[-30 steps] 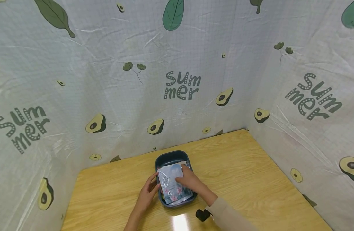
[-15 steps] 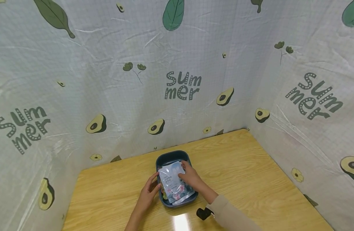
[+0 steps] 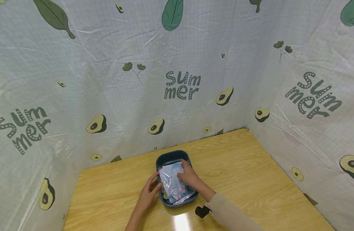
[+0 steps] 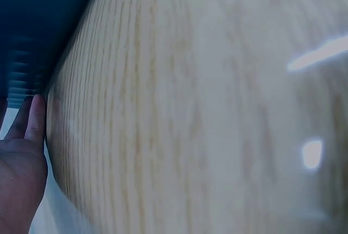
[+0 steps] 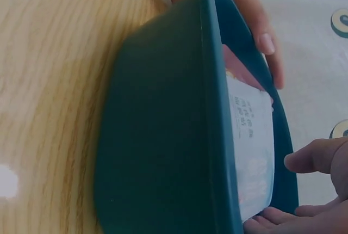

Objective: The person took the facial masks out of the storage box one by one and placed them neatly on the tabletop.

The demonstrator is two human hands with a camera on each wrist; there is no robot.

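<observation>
While your left hand (image 3: 147, 191) rests against the left wall of the dark blue tub (image 3: 172, 156), its fingers and thumb are parted and relaxed, touching the tub without clasping it; your right hand (image 3: 190, 176) reaches over the tub's right side, also unclenched, its thumb spread well away from the fingers and raised over the glossy flowered packet (image 3: 172, 183); its fingertips (image 5: 260, 224) lie at that packet's edge inside the tub, though whether they press on it cannot be told; the flowered packet lies in the tub, above a silvery packet (image 3: 186, 197) and near the tub's left wall a multicoloured packet (image 3: 164, 193); beneath the tub is the wooden table (image 3: 237, 160); behind it, the printed curtain (image 3: 130, 106).
</observation>
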